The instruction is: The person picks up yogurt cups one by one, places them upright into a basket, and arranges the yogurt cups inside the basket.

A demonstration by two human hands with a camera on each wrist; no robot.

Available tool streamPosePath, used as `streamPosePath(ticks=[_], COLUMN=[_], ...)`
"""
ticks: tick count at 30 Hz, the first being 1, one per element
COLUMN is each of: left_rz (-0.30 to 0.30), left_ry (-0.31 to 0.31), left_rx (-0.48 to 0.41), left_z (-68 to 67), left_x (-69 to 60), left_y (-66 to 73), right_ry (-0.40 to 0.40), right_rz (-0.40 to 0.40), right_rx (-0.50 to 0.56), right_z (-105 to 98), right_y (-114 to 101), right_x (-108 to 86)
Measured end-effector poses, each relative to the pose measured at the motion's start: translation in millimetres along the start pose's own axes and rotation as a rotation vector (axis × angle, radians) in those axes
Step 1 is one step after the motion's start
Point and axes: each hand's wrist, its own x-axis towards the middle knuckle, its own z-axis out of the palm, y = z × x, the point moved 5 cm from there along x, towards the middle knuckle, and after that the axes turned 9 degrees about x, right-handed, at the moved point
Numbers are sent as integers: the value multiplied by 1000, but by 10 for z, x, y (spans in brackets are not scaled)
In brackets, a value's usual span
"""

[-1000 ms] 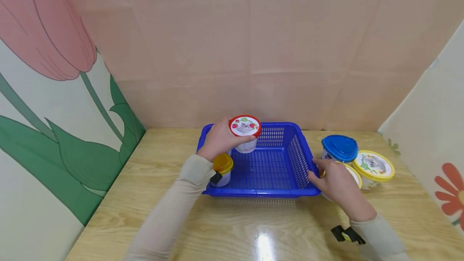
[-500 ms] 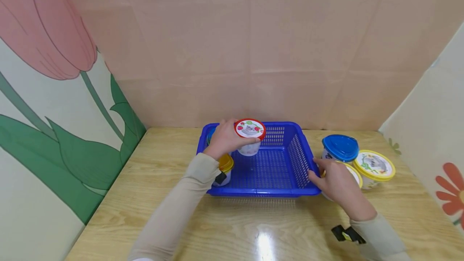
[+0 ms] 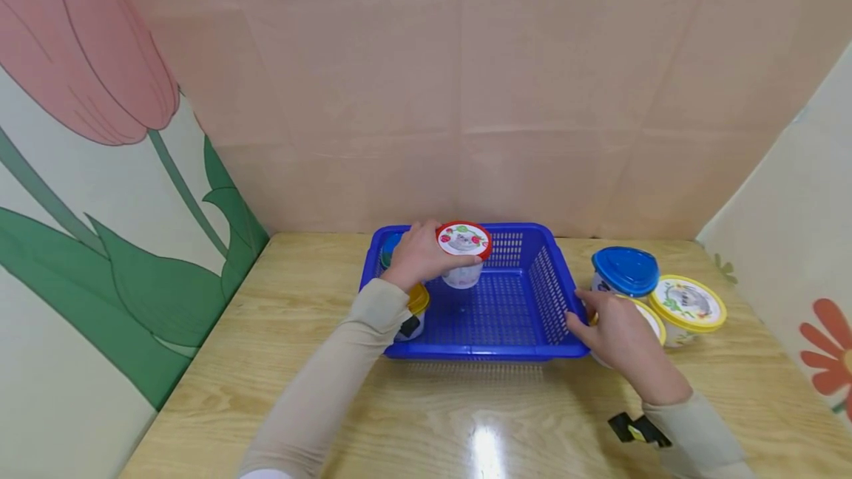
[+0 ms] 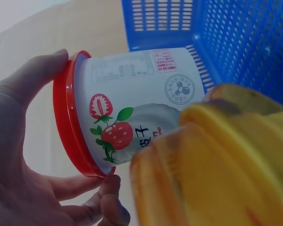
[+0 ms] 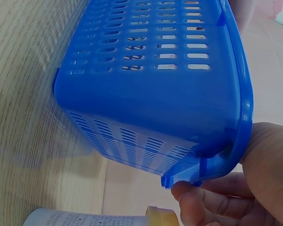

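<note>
The left hand (image 3: 419,256) holds a tub with a red lid (image 3: 464,239) by its rim, over the left half of a blue basket (image 3: 479,352). In the left wrist view, thumb and fingers pinch the red rim (image 4: 68,117), and strawberries are printed on the white side. A yellow-lidded tub (image 3: 418,300) and a tub with a blue-green lid (image 3: 389,248) stand in the basket's left side, partly behind the left hand and sleeve. The right hand (image 3: 622,335) grips the basket's right rim; in the right wrist view its fingers (image 5: 217,200) curl under the rim.
Right of the basket stand a blue-lidded tub (image 3: 624,270), a yellow-rimmed tub (image 3: 688,303) and another yellow-rimmed tub (image 3: 651,320) partly behind the right hand. A covered wall (image 3: 426,94) rises behind the wooden table (image 3: 426,420).
The left hand and the red-lidded tub have moved a little right and towards the near side, showing more of the blue-green lid behind. The right hand and basket have stayed in place.
</note>
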Motion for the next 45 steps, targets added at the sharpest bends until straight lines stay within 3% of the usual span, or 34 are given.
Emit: streamPosePath(ticks=[13, 25, 37, 45], left_rz=[-23, 8, -29, 4], left_ry=[-47, -43, -72, -78], left_rx=[99, 180, 261, 269], left_z=[86, 176, 274, 345], left_x=[11, 39, 64, 64], left_y=[18, 37, 42, 68], right_ry=[-5, -4, 8, 15], right_rz=[7, 11, 7, -2], right_rx=[-1, 9, 5, -3], right_z=[0, 3, 20, 21], right_y=[-48, -54, -22, 6], right_x=[-16, -23, -11, 12])
